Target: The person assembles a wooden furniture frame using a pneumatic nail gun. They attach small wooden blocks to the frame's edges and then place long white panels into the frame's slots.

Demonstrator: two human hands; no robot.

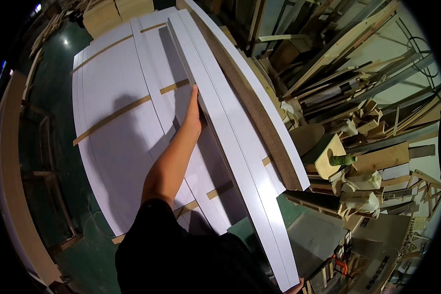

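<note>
A long narrow white panel (225, 122) with fine lengthwise grooves slants across the middle, raised at an angle over a stack. My left hand (194, 115) grips its left edge near the middle; the thumb side shows and the other fingers are hidden behind the panel. At the near end my right hand (297, 285) holds the panel's corner, mostly hidden by the panel and the picture's edge. Below lie wider white panels (112, 108), side by side, with thin brown strips (113, 120) laid across them.
To the right of the stack runs another white panel (279, 132) with a brown edge. Wood offcuts and boards (372, 122) crowd the right side, with a green bottle-like roll (343, 160) among them. A wooden frame (49, 171) stands on the green floor (93, 259) at left.
</note>
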